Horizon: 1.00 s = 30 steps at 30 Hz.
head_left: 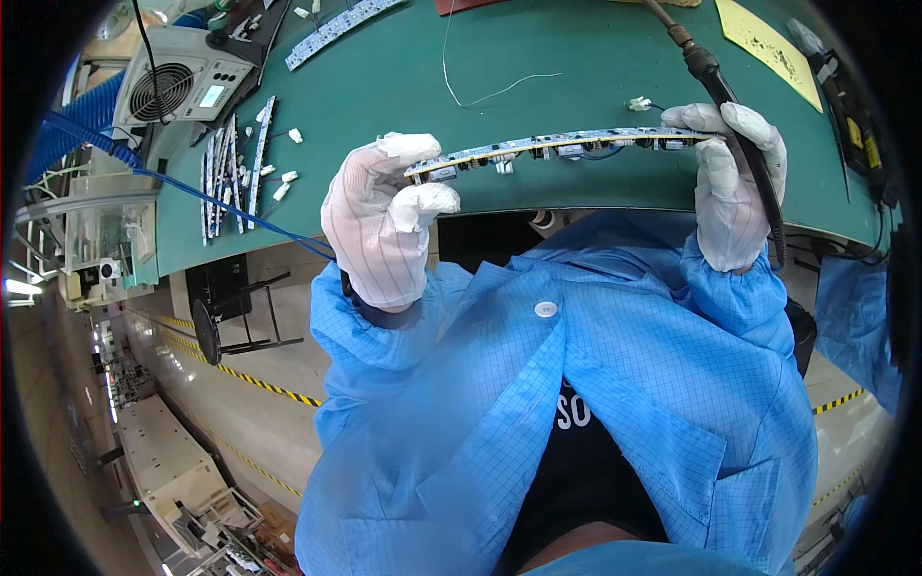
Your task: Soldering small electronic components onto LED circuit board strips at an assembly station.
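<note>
My left hand [379, 226], in a white striped glove, pinches the left end of a long, thin, slightly curved circuit board [538, 146] between thumb and fingers. The board is held nearly edge-on above the green table's near edge, with small components and white connectors along its lower side. My right hand [735, 197], gloved too, grips the board's right end between thumb and fingers. The same hand also holds a soldering iron [706, 69], whose dark handle lies across the fingers and whose metal end points up and away. A white connector [640, 103] on a wire shows just behind the board.
Several circuit boards [223, 182] with white connectors lie at the left of the green table [567, 96]; another board [341, 32] is farther back. A grey box with a fan [182, 77] stands far left. Thin wire [461, 101] and a yellow sheet [768, 48] lie behind. A blue cord [240, 213] reaches my left wrist.
</note>
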{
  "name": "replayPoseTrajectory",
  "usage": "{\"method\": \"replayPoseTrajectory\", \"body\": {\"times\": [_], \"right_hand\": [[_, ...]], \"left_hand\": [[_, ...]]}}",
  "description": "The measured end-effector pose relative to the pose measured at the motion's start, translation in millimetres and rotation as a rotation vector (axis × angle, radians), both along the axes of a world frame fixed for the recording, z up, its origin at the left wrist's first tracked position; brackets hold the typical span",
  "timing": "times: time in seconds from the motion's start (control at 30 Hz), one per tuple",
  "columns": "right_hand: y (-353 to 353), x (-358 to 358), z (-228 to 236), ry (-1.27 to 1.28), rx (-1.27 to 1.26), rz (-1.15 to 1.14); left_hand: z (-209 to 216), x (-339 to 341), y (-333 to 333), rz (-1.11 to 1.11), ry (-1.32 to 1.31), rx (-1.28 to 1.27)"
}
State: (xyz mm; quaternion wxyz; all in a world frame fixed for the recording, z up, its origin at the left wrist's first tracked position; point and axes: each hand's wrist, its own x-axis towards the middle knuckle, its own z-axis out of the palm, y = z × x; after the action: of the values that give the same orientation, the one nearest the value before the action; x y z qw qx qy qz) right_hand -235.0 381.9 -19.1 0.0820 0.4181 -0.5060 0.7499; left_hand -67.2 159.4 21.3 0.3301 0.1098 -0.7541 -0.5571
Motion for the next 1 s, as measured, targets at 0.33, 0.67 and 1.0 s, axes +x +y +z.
{"method": "replayPoseTrajectory", "body": {"times": [0.33, 0.67, 1.0], "right_hand": [[2, 1, 1, -0.014, -0.002, -0.009], [5, -1, 0, -0.041, -0.019, 0.061], [5, 0, 4, -0.087, -0.063, 0.013]], "left_hand": [[0, -1, -1, -0.011, 0.021, -0.015], [25, -1, 9, -0.034, 0.036, 0.368], [56, -1, -145, 0.378, -0.161, -0.708]]}}
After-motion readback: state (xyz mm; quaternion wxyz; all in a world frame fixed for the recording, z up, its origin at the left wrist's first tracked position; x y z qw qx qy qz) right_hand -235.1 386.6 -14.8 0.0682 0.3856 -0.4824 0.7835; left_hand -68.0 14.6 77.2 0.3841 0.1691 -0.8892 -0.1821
